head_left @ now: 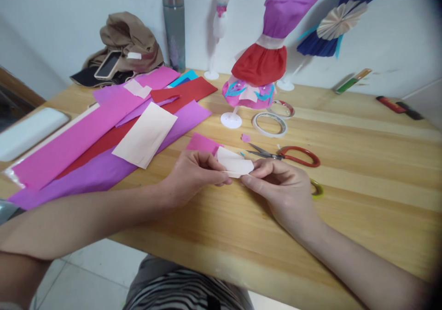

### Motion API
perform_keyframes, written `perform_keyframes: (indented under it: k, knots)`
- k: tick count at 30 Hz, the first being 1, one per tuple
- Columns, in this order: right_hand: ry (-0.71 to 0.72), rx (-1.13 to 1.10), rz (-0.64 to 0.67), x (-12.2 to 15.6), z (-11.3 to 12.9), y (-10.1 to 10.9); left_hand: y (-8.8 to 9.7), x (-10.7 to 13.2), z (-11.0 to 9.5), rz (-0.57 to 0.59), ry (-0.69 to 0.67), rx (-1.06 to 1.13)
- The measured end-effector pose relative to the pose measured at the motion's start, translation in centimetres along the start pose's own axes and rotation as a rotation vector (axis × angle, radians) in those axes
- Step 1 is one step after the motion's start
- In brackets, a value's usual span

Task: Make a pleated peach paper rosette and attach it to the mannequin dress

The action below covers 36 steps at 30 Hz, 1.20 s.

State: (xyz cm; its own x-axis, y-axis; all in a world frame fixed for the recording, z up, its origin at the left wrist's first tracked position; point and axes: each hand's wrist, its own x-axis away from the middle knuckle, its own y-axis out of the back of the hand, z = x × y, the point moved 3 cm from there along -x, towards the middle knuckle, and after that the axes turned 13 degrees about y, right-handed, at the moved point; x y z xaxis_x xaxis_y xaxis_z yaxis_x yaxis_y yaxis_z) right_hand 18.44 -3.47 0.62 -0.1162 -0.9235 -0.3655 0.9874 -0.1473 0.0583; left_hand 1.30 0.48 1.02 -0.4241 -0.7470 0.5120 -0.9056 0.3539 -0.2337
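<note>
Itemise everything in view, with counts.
Held paper: 1, white, front centre
Paper pile: uncounted, pink, red, purple, left
Large sheet: 1, cream, on pile
Small sheet: 1, pink, centre
Scissors: 1, red-handled, right of centre
Loop: 1, yellow, nearer than scissors
Tape rolls: 2, pale, centre
Dressed forms: 3, multicoloured, back
Bottle: 1, grey, back
Fabric bundle: 1, brown, back left
Phone: 1, dark, on bundle
Case: 1, white, left
Tube: 1, green, back right
Small items: uncounted, red-black, right
Table: 1, tan, beneath
Left hand: 1, bare, on paper
Right hand: 1, bare, on paper
</note>
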Motion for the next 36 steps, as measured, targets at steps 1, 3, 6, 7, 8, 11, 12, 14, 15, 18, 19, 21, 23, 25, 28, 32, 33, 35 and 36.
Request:
perform_keyframes:
  k: [1,3,6,7,8,11,12,14,15,18,19,21,23,25,28,32,33,35,36]
  knots:
    - [0.013,0.006,0.0,-0.03,0.04,-0.01,0.0,-0.04,0.05,0.0,-0.004,0.003]
    - [0.055,0.025,0.003,-0.08,0.14,-0.03,0.02,-0.15,0.16,-0.007,-0.023,0.001]
    - [0.115,0.07,-0.004,-0.09,0.25,0.02,0.01,-0.37,0.27,-0.009,-0.077,-0.018]
    - [0.13,0.088,-0.012,-0.08,0.27,0.07,-0.02,-0.45,0.29,-0.004,-0.096,-0.027]
    - [0.143,0.107,-0.021,-0.05,0.3,0.13,-0.06,-0.54,0.3,0.002,-0.116,-0.033]
    - [0.184,0.15,-0.001,0.04,0.44,0.21,-0.13,-0.68,0.27,0.011,-0.181,-0.036]
    - [0.203,0.163,0.022,0.06,0.5,0.2,-0.13,-0.68,0.24,0.005,-0.208,-0.051]
    - [0.239,0.191,0.056,0.11,0.58,0.2,-0.09,-0.58,0.14,-0.02,-0.27,-0.111]
    - [0.25,0.204,0.061,0.12,0.58,0.22,-0.05,-0.5,0.08,-0.036,-0.301,-0.151]
    - [0.276,0.224,0.047,0.15,0.47,0.35,0.09,-0.21,-0.16,-0.088,-0.406,-0.274]
    - [0.285,0.229,0.045,0.16,0.43,0.36,0.15,-0.13,-0.25,-0.109,-0.445,-0.325]
    - [0.313,0.25,0.043,0.18,0.4,0.38,0.24,-0.01,-0.39,-0.153,-0.526,-0.431]
    - [0.332,0.288,0.043,0.18,0.37,0.39,0.3,0.06,-0.49,-0.183,-0.61,-0.512]
    - [0.337,0.329,0.045,0.15,0.33,0.38,0.31,0.1,-0.54,-0.195,-0.677,-0.569]
    - [0.333,0.356,0.063,0.06,0.27,0.3,0.28,0.1,-0.55,-0.196,-0.727,-0.625]
    - [0.339,0.357,0.076,-0.02,0.28,0.18,0.21,0.08,-0.53,-0.203,-0.766,-0.655]
    - [0.336,0.366,0.073,-0.03,0.26,0.17,0.19,0.06,-0.51,-0.208,-0.774,-0.66]
    - [0.318,0.393,0.075,-0.04,0.15,0.16,0.13,0.06,-0.48,-0.221,-0.794,-0.676]
    - [0.309,0.406,0.079,-0.05,0.07,0.16,0.09,0.06,-0.47,-0.227,-0.807,-0.688]
